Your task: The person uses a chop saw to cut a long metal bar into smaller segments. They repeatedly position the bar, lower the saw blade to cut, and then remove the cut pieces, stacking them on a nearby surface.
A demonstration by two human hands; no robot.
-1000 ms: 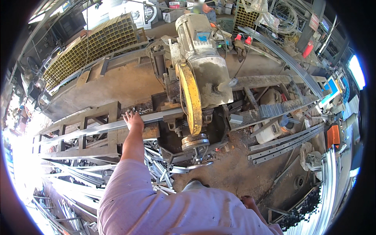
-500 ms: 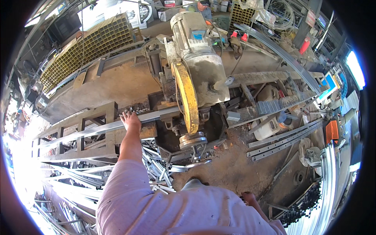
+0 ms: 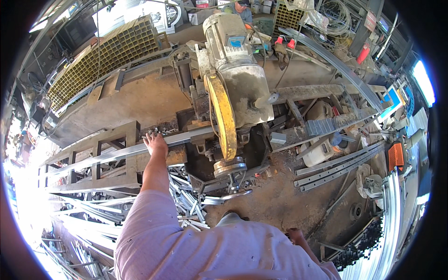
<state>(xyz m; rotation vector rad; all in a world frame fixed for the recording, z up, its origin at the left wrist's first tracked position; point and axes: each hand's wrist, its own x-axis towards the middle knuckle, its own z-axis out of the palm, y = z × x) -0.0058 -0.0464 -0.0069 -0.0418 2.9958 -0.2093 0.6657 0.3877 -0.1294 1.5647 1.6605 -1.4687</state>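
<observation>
My left hand (image 3: 155, 142) reaches forward and presses down on a long grey metal bar (image 3: 116, 153) that lies across a rusty steel frame (image 3: 95, 154). The bar runs right into a chop saw (image 3: 233, 88) with a yellow blade guard (image 3: 225, 119) and a grey motor. My right hand (image 3: 295, 234) hangs low by my side near the lower edge, mostly hidden behind my pink shirt; its fingers cannot be made out.
Cut metal offcuts (image 3: 186, 200) pile on the ground under the saw. Long metal strips (image 3: 336, 163) lie at the right, next to a white jug (image 3: 319, 149). Yellow grating (image 3: 107, 56) stands at the back left. A person is at the top behind the saw.
The view has shifted slightly. My left hand stays on the bar beside the saw; nothing else visibly moved.
</observation>
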